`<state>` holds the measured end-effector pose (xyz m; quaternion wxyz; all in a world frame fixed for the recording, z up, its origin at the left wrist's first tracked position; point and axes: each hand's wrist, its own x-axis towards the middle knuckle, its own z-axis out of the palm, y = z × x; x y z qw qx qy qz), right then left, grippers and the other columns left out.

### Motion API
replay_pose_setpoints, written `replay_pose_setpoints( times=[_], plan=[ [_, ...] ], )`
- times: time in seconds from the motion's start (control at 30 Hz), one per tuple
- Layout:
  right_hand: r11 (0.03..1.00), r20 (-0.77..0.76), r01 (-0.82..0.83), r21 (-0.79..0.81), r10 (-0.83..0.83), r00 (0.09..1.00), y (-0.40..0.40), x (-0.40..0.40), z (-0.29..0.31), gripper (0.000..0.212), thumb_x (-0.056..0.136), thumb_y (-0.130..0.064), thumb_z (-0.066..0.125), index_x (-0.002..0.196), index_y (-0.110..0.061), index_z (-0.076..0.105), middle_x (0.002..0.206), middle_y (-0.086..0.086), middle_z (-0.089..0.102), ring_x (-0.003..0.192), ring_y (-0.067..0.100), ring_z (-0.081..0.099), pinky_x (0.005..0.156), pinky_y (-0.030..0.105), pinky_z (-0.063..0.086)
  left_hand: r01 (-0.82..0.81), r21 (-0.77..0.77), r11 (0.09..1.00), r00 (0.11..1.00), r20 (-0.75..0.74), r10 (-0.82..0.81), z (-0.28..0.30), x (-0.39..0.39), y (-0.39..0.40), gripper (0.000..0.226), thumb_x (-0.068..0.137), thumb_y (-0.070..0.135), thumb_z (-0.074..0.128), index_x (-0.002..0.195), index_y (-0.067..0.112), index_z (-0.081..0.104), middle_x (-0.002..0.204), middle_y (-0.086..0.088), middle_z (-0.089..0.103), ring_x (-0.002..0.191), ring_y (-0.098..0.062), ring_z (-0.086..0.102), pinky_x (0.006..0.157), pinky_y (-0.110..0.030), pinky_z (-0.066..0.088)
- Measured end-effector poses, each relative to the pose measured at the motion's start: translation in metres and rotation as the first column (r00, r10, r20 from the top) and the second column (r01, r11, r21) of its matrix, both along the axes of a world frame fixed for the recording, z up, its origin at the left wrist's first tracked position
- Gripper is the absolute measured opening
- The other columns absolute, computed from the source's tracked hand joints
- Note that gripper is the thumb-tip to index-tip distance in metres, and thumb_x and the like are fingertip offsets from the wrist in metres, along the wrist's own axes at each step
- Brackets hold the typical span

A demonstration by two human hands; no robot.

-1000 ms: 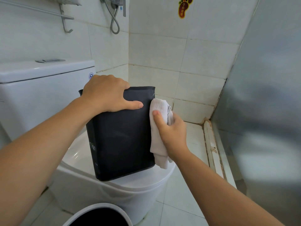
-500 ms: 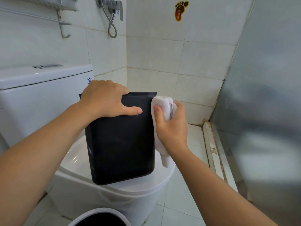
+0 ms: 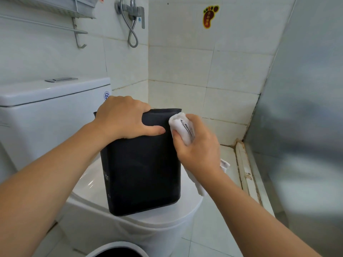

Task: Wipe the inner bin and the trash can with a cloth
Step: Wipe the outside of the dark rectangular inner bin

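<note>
The black inner bin (image 3: 144,171) stands upright on the closed toilet lid (image 3: 89,184). My left hand (image 3: 122,117) grips its top rim, fingers over the edge and thumb flat on the near face. My right hand (image 3: 196,145) holds a bunched white cloth (image 3: 182,127) against the bin's upper right edge, near the rim. A loose end of the cloth hangs below that hand by the bin's right side. The white rim of the trash can (image 3: 118,247) shows at the bottom edge, its dark inside partly visible.
The toilet tank (image 3: 46,108) stands at the left, close behind the bin. A tiled corner wall lies behind, with a shower hose (image 3: 132,32) and a towel rail (image 3: 55,26) above. A frosted glass partition (image 3: 306,127) and a raised floor sill (image 3: 245,169) bound the right side.
My right hand has slid the cloth up the bin's right edge to the top rim. The left hand keeps its hold on the rim. The camera has tilted slightly upward.
</note>
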<state>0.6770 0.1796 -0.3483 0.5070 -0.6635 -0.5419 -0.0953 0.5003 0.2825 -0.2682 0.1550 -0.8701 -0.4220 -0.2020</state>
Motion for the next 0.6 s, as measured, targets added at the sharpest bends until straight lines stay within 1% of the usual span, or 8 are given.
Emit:
replay_pose_setpoints(
  times=[0.13, 0.23, 0.27, 0.37, 0.4, 0.5, 0.53, 0.6],
  plan=[
    [0.998, -0.091, 0.051, -0.023, -0.053, 0.994, 0.004, 0.009, 0.006, 0.019, 0.096, -0.049, 0.062, 0.109, -0.039, 0.051, 0.086, -0.017, 0.063, 0.077, 0.007, 0.062, 0.070, 0.041, 0.058, -0.001, 0.007, 1.000, 1.000, -0.017, 0.001, 0.001, 0.001, 0.000, 0.064, 0.073, 0.093, 0.050, 0.067, 0.029, 0.048, 0.065, 0.009, 0.055, 0.062, -0.009, 0.047, 0.065, -0.033, 0.041],
    [1.000, 0.006, -0.003, -0.008, 0.003, 1.000, -0.001, 0.002, 0.006, 0.028, 0.095, -0.051, 0.064, 0.118, -0.036, 0.057, 0.089, -0.016, 0.065, 0.077, 0.009, 0.063, 0.067, 0.034, 0.055, -0.017, 0.017, 1.000, 1.000, -0.024, 0.018, 0.000, 0.001, 0.000, 0.067, 0.071, 0.095, 0.049, 0.068, 0.028, 0.048, 0.064, 0.009, 0.053, 0.062, -0.011, 0.047, 0.065, -0.033, 0.043],
    [1.000, 0.014, -0.008, -0.017, 0.008, 1.000, -0.001, 0.002, 0.008, 0.029, 0.095, -0.051, 0.064, 0.119, -0.036, 0.058, 0.089, -0.016, 0.066, 0.078, 0.009, 0.064, 0.066, 0.032, 0.053, -0.016, 0.019, 1.000, 1.000, -0.023, 0.017, -0.001, 0.000, 0.001, 0.068, 0.071, 0.096, 0.048, 0.068, 0.028, 0.048, 0.064, 0.009, 0.053, 0.062, -0.012, 0.048, 0.065, -0.034, 0.044],
    [0.998, -0.063, 0.048, -0.045, -0.051, 0.997, 0.002, 0.014, 0.013, 0.022, 0.096, -0.052, 0.061, 0.111, -0.038, 0.054, 0.085, -0.016, 0.063, 0.079, 0.013, 0.065, 0.065, 0.034, 0.054, 0.000, 0.021, 1.000, 1.000, -0.028, 0.000, -0.001, 0.001, 0.001, 0.068, 0.071, 0.095, 0.048, 0.068, 0.028, 0.049, 0.064, 0.009, 0.054, 0.062, -0.010, 0.049, 0.064, -0.033, 0.042],
    [0.998, -0.051, 0.051, -0.044, -0.054, 0.997, 0.002, 0.015, 0.013, 0.022, 0.096, -0.052, 0.061, 0.111, -0.038, 0.053, 0.085, -0.016, 0.063, 0.079, 0.013, 0.065, 0.065, 0.035, 0.054, 0.001, 0.023, 1.000, 0.999, -0.034, -0.001, -0.001, 0.002, 0.001, 0.068, 0.071, 0.095, 0.047, 0.069, 0.028, 0.049, 0.064, 0.009, 0.054, 0.062, -0.010, 0.048, 0.063, -0.033, 0.040],
    [1.000, 0.073, -0.009, -0.028, 0.011, 0.997, -0.002, 0.005, 0.011, 0.030, 0.094, -0.052, 0.063, 0.119, -0.037, 0.057, 0.090, -0.016, 0.066, 0.079, 0.011, 0.063, 0.064, 0.033, 0.052, 0.003, 0.035, 0.999, 0.999, -0.049, -0.001, 0.000, 0.000, 0.002, 0.069, 0.071, 0.097, 0.045, 0.069, 0.028, 0.048, 0.064, 0.009, 0.053, 0.061, -0.012, 0.049, 0.061, -0.032, 0.037],
    [1.000, 0.085, -0.004, -0.027, 0.007, 0.996, -0.001, 0.004, 0.013, 0.030, 0.094, -0.052, 0.064, 0.120, -0.037, 0.057, 0.090, -0.016, 0.066, 0.079, 0.012, 0.063, 0.064, 0.033, 0.052, 0.006, 0.034, 0.999, 0.999, -0.049, -0.004, 0.000, 0.000, 0.002, 0.069, 0.072, 0.096, 0.045, 0.069, 0.028, 0.048, 0.064, 0.008, 0.053, 0.062, -0.013, 0.050, 0.061, -0.033, 0.039],
    [0.999, 0.048, 0.043, -0.023, -0.041, 0.998, 0.003, 0.006, 0.016, 0.028, 0.095, -0.053, 0.062, 0.117, -0.036, 0.057, 0.088, -0.014, 0.066, 0.079, 0.014, 0.064, 0.065, 0.036, 0.053, 0.015, 0.035, 0.999, 0.998, -0.055, -0.013, -0.001, 0.002, 0.002, 0.068, 0.072, 0.096, 0.044, 0.070, 0.028, 0.048, 0.066, 0.008, 0.054, 0.066, -0.017, 0.054, 0.063, -0.033, 0.041]
  ],
)
